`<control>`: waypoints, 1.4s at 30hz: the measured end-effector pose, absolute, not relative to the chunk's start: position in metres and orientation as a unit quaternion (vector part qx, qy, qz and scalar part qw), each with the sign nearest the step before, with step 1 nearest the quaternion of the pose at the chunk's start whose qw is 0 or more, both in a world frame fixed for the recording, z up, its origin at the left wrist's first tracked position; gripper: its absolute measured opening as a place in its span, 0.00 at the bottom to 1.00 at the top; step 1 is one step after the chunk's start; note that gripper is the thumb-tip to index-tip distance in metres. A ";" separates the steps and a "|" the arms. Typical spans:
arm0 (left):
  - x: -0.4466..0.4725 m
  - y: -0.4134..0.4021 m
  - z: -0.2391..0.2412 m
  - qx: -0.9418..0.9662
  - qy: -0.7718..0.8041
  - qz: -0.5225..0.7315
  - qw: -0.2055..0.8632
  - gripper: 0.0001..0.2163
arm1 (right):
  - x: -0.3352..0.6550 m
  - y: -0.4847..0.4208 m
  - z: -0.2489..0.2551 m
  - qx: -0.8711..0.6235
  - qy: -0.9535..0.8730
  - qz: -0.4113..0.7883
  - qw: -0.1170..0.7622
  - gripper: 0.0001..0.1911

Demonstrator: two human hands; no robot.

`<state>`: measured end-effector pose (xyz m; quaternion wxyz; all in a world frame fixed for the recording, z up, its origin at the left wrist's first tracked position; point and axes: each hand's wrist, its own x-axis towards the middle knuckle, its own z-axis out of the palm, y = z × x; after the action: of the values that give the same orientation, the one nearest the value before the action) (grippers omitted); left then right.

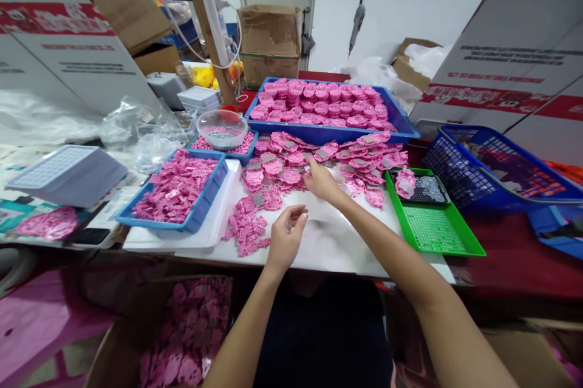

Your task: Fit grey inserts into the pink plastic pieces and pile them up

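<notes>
My left hand (286,235) is held above the front of the white work surface, fingers loosely curled and the thumb apart, with nothing visible in it. Just left of it lies a small heap of pink plastic connector pieces (246,230). My right hand (321,181) reaches forward to the pile of pink plastic housings (282,160), several with grey plates on them. Its fingers are partly spread at the near edge of the pile, and I see no piece held in them. More pink housings (368,157) are heaped to the right of this hand.
A blue tray (401,127) of stacked pink parts stands behind. At left are a blue bin (207,209) of small pink pieces and a clear bowl (222,130) of metal bits. A green tray (437,230) and blue basket (455,187) stand right. An electric screwdriver (357,27) hangs above.
</notes>
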<state>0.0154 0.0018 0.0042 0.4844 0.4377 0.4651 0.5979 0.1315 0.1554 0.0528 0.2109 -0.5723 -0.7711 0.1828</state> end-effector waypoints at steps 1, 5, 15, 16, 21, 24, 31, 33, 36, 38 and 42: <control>0.015 0.002 0.004 0.436 0.465 0.599 0.484 0.14 | 0.135 0.159 0.056 -0.577 -0.763 0.194 0.216 0.21; 0.015 0.003 0.005 0.417 0.469 0.610 0.483 0.16 | 0.162 0.154 0.076 -0.583 -0.743 0.223 0.241 0.11; 0.012 -0.006 0.013 0.390 0.458 0.599 0.529 0.26 | 0.196 0.031 0.092 -0.434 -0.813 0.302 0.244 0.12; 0.012 -0.007 0.013 0.389 0.463 0.602 0.522 0.25 | 0.209 0.036 0.095 -0.456 -0.824 0.241 0.234 0.13; 0.014 -0.009 0.013 0.414 0.463 0.588 0.518 0.23 | 0.290 0.086 0.113 -0.712 -0.682 -0.072 0.150 0.22; 0.017 -0.007 0.011 0.438 0.461 0.565 0.526 0.23 | 0.315 0.103 0.115 -0.800 -0.592 -0.044 0.094 0.30; 0.014 -0.008 0.014 0.418 0.441 0.580 0.542 0.22 | 0.321 0.112 0.106 -0.814 -0.575 -0.021 0.083 0.28; 0.014 -0.008 0.015 0.412 0.440 0.586 0.543 0.23 | 0.325 0.114 0.106 -0.815 -0.571 -0.016 0.097 0.29; 0.015 -0.006 0.014 0.406 0.437 0.591 0.543 0.24 | 0.328 0.119 0.111 -0.814 -0.564 -0.020 0.138 0.29; 0.015 -0.005 0.013 0.405 0.437 0.592 0.543 0.24 | 0.326 0.128 0.118 -0.809 -0.560 -0.027 0.179 0.29; 0.015 -0.007 0.015 0.406 0.447 0.589 0.537 0.24 | 0.313 0.166 0.132 -0.810 -0.535 0.008 0.239 0.32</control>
<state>0.0154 -0.0067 0.0148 0.5374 0.4057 0.4469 0.5889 0.3134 0.1664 0.1322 0.2392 -0.8101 -0.5352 0.0083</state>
